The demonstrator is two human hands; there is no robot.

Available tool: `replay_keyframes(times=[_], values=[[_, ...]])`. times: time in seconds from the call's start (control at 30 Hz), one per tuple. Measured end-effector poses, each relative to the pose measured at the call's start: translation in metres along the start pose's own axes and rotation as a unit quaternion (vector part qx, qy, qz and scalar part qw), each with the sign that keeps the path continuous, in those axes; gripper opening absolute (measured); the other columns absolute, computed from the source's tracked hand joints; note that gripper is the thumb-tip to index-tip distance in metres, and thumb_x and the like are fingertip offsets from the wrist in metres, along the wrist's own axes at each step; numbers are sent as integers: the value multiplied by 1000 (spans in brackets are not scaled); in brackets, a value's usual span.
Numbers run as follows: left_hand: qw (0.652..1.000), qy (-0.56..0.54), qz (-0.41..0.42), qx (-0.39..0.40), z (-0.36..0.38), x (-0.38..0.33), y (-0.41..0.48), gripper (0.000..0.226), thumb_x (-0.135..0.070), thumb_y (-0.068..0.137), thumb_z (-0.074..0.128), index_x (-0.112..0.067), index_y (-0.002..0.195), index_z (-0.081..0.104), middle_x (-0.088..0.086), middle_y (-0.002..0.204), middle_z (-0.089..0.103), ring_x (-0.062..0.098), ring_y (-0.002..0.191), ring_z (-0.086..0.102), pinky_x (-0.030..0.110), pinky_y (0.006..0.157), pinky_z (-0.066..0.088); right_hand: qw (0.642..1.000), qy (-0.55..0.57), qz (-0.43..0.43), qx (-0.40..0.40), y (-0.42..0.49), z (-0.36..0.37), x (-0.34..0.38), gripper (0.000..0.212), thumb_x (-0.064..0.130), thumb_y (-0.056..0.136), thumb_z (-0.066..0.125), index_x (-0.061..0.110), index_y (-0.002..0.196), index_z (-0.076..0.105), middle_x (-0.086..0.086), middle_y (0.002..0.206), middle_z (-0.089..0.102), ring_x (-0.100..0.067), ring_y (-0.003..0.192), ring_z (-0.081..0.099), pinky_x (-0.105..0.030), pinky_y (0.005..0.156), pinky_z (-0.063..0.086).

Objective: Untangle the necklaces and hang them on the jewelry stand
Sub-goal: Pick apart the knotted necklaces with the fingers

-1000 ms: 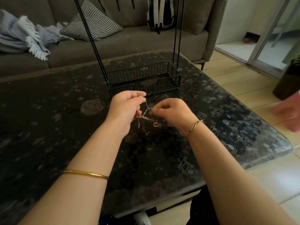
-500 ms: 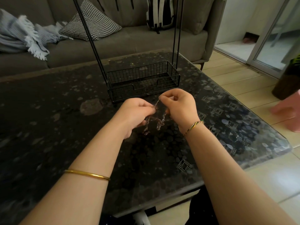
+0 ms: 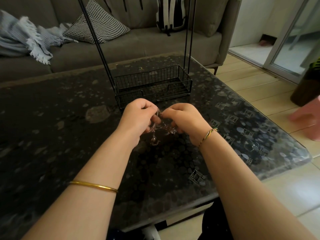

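A tangle of thin metal necklaces hangs between my two hands just above the dark table. My left hand pinches the chains with curled fingers on the left side. My right hand pinches them from the right, fingertips nearly meeting the left ones. Loose ends and a clasp dangle below toward the glass. The black wire jewelry stand sits right behind my hands, its basket base on the table and thin uprights rising out of view. Its top bars are hidden.
The dark patterned glass table ends at a rounded corner on the right. Behind it stands a grey sofa with a checked cushion, a blue throw and a striped backpack. A pink object lies at the right edge.
My right hand has dropped from its raised position and both hands have drawn closer together, bunching the chains between them. The stand has not moved.
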State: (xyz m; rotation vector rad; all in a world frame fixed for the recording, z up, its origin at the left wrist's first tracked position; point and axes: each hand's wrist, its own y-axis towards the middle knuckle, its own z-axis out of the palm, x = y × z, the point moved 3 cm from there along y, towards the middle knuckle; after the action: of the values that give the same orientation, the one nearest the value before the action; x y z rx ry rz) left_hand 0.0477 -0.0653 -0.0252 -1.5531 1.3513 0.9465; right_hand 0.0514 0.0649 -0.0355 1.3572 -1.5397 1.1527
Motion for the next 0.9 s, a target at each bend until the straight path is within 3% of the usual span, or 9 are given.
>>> replay_keyframes(times=[0.13, 0.4, 0.47, 0.6, 0.73, 0.9], values=[[1000, 6, 7, -5, 0, 0, 0, 12, -17, 97, 52, -16, 94, 64, 0, 68, 64, 9, 54, 46, 23, 51, 40, 999, -14, -22, 24, -2, 3, 2, 14, 20, 85, 65, 7, 84, 71, 2, 66, 52, -8, 58, 43, -18, 50, 33], [1000, 29, 4, 9, 4, 0, 0, 14, -18, 98, 52, -17, 90, 63, 1, 70, 64, 7, 50, 47, 23, 52, 43, 997, 39, -37, -54, 2, -4, -2, 10, 18, 88, 63, 12, 82, 67, 4, 70, 56, -6, 66, 50, -21, 63, 42], [999, 33, -3, 12, 5, 1, 1, 14, -18, 98, 52, -16, 90, 63, 0, 68, 64, 8, 50, 47, 24, 54, 45, 996, 5, -53, -73, 4, -4, -3, 9, 20, 88, 64, 14, 81, 67, 4, 70, 56, -7, 66, 51, -23, 65, 44], [999, 33, -10, 9, 5, 1, 1, 13, -18, 98, 52, -16, 91, 63, 0, 68, 63, 8, 51, 48, 24, 56, 47, 975, -133, -117, -136, 7, -3, -1, 12, 29, 85, 65, 30, 73, 64, 4, 82, 65, -21, 88, 59, -38, 80, 51], [999, 41, -2, 6, 5, 0, 1, 15, -18, 98, 50, -17, 90, 63, -1, 66, 61, 10, 54, 49, 28, 60, 47, 991, 10, -105, -82, 2, -1, 4, 12, 18, 87, 64, 16, 76, 66, 4, 69, 60, -8, 64, 53, -26, 63, 45], [997, 65, 10, 42, 8, 1, 0, 12, -13, 96, 53, -14, 93, 64, 0, 65, 59, 9, 53, 50, 19, 49, 45, 991, 112, -52, -52, 2, -3, 2, 17, 14, 94, 55, 10, 79, 60, 2, 60, 55, -6, 55, 48, -13, 49, 40]])
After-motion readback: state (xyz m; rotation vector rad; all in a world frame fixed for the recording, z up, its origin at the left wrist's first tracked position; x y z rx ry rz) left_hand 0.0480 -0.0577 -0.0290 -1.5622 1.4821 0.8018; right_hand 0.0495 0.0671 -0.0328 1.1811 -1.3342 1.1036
